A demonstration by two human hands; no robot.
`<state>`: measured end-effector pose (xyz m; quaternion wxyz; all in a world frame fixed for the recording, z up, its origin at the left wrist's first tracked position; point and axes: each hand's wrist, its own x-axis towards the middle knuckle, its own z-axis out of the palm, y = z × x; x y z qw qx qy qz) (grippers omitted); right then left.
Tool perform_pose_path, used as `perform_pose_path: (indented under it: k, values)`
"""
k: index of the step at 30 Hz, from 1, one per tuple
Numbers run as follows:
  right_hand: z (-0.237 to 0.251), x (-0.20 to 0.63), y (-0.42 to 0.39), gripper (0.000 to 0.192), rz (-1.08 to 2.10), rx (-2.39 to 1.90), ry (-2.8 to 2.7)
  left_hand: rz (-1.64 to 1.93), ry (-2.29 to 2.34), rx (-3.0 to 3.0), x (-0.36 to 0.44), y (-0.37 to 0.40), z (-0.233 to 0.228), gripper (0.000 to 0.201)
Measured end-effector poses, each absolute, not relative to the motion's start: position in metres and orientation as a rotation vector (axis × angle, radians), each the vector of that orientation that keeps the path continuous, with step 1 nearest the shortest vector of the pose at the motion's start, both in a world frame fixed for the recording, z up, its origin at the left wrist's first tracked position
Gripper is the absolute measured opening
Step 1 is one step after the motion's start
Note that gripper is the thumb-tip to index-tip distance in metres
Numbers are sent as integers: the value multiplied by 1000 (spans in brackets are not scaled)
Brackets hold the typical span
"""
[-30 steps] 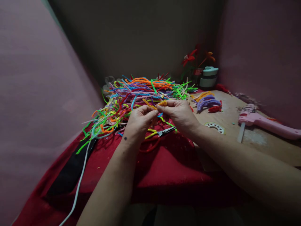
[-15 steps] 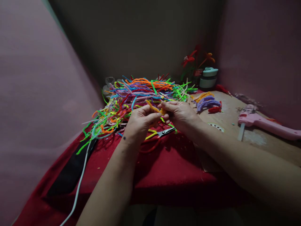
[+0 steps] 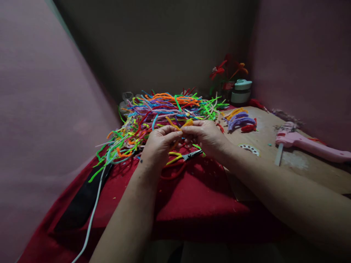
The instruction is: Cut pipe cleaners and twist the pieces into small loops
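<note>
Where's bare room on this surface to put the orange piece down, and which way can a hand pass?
Bare red cloth lies near the body, below the scissors. The wooden board is open between the white ring and the pink glue gun. Crowded: the pipe-cleaner pile behind both hands, left hand and right hand.

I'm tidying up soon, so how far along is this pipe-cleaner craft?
Done: small orange, purple and red bundle on the brown board. In hand: left hand and right hand pinch an orange pipe cleaner. Left: the big multicoloured pipe-cleaner heap looks untouched.
</note>
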<state>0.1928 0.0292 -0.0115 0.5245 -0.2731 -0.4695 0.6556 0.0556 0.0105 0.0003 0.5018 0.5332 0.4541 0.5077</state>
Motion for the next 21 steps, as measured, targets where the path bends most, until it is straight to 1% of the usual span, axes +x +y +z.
perform_pose_path:
  k: [5,11,14,17,19,21]
  values:
    - [-11,191,30,5,1610,-700,-1111,1280,1126,1387,58,7,4,14]
    - [-14,195,37,10,1686,-795,-1206,1280,1184,1608,58,9,1,9]
    - [-13,198,40,12,1684,-862,-1182,1329,1243,1975,57,9,-3,4]
    - [-10,200,40,15,1687,-870,-1177,1303,1276,2323,56,8,-2,11]
    - [-8,199,39,13,1665,-816,-1207,1319,1275,2188,55,7,1,9]
    - [-7,197,37,12,1555,-775,-1314,1297,1228,1834,52,6,4,11]
